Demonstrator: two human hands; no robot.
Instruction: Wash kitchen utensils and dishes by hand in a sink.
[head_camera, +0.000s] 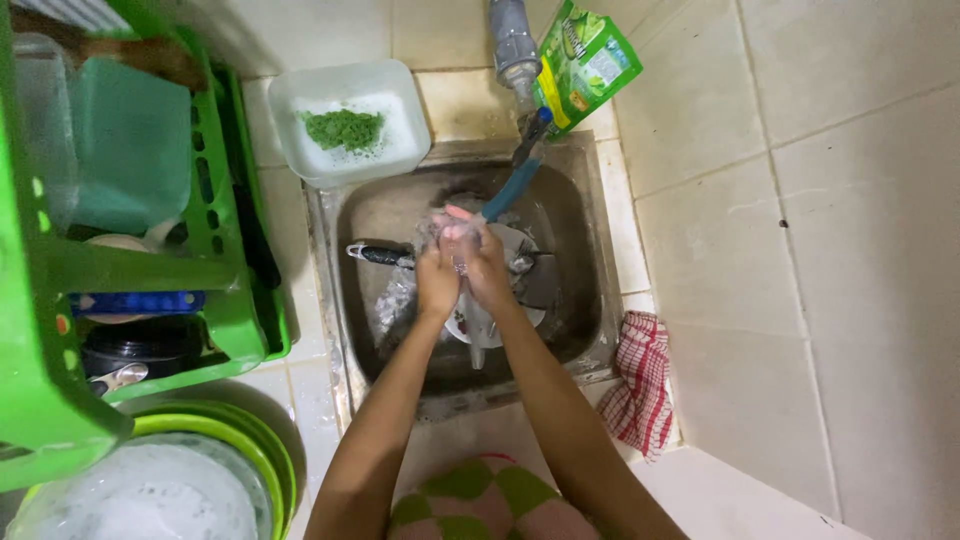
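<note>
A: Start at the left edge of the frame. What stands there?

B: A green plastic dish rack (225, 330) fills the left side, with a pale teal container (130, 150) in its upper part and a dark pot (140, 345) on a lower level. In the lower left corner sits a green basin (265, 450) full of soapy water.

A: And moving toward the middle?

B: At the upper middle left, a white square tub (385, 95) rests on the tiled counter, touching the sink's top left corner; a green scouring pad (343, 129) lies inside it. Below it is the steel sink (590, 250), in the centre of the frame.

A: Where are the hands?

B: Both are over the middle of the sink. The left hand (437, 280) and the right hand (490, 270) are pressed together side by side, fingers curled around a clear, wet thing (445, 232) held between them. It looks like a glass or a bit of clear plastic, but foam and glare blur it.

A: What lies under them?

B: A white plate (520, 245) and other dishes in the bottom of the sink, and a black-handled utensil (380, 254) pointing left. A blue handle (512, 188) slants up from the hands toward the sink's top edge.

A: And to the right?

B: A green detergent pouch (585, 65) leans at the top, just beside a grey tap pipe (513, 40). A red-and-white checked cloth (640, 385) hangs at the sink's lower right corner. Pale tiles (820, 250) cover the rest.
</note>
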